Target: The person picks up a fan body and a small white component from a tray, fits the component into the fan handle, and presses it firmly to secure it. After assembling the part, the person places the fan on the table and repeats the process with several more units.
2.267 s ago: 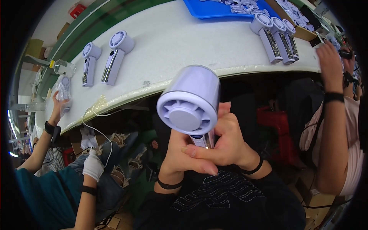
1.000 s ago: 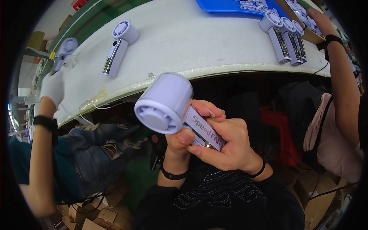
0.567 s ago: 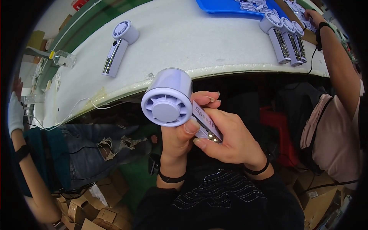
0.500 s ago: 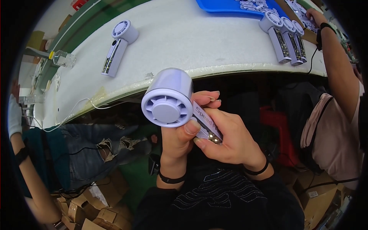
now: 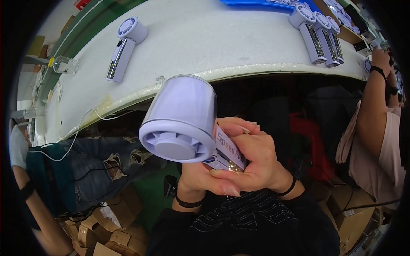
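A lavender handheld fan is held up in front of my body, off the table's near edge. Its round, vented head points toward the lower left, and the handle slants down to the right. My left hand wraps round the handle from below, its thumb lying across under the handle. Around the handle's other side closes my right hand. A printed panel and a lit, gold-looking strip of the inside show between the fingers. Parts of the handle are hidden by both hands.
On the white table one similar fan lies at left, several more at right beside a blue tray. Co-workers sit on both sides; a white cable hangs at left. Cardboard boxes lie below.
The fan has come nearer and its head has tipped downward. My left thumb has moved from beside the fan head to under the handle. The right co-worker's arm has drawn back.
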The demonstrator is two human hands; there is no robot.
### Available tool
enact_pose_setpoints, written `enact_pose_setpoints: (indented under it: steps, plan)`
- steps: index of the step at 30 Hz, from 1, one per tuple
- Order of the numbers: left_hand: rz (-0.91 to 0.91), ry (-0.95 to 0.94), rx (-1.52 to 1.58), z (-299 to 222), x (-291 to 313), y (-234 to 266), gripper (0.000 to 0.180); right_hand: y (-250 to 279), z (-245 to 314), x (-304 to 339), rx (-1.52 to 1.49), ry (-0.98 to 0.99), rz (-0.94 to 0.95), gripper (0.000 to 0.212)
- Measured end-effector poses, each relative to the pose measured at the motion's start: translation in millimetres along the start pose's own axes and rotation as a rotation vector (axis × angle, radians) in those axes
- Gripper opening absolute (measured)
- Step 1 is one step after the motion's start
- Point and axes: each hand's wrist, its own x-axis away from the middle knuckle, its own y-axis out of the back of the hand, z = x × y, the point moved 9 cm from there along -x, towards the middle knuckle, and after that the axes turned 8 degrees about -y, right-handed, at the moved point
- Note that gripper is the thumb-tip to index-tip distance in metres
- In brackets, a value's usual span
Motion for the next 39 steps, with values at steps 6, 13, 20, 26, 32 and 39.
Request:
enact_pose_setpoints:
  steps: [6,13,20,26,32,39]
  plan:
    - [-0.065,-0.027,0.065,-5,3,-6,0.094,-4,3,0,0.004,0.000,0.027,0.044]
    - [-0.318,0.233,0.076,11,1,5,0.086,5,-21,-6,-0.089,-0.208,0.022,0.042]
    - [-0.353,0.171,-0.105,-7,-12,38,0.061,-7,-21,-12,-0.016,-0.392,0.036,0.040]
    - [-0.543,0.112,-0.413,-79,-49,51,0.049,44,8,-53,0.123,-0.483,0.294,0.038]
    - [-0.737,0.047,-1.017,-220,-90,176,0.045,140,-38,-158,0.239,-0.548,-0.243,0.033]
    - [-0.788,0.399,-1.624,-247,-114,280,0.062,134,-131,-324,0.735,-0.222,-0.429,0.031]
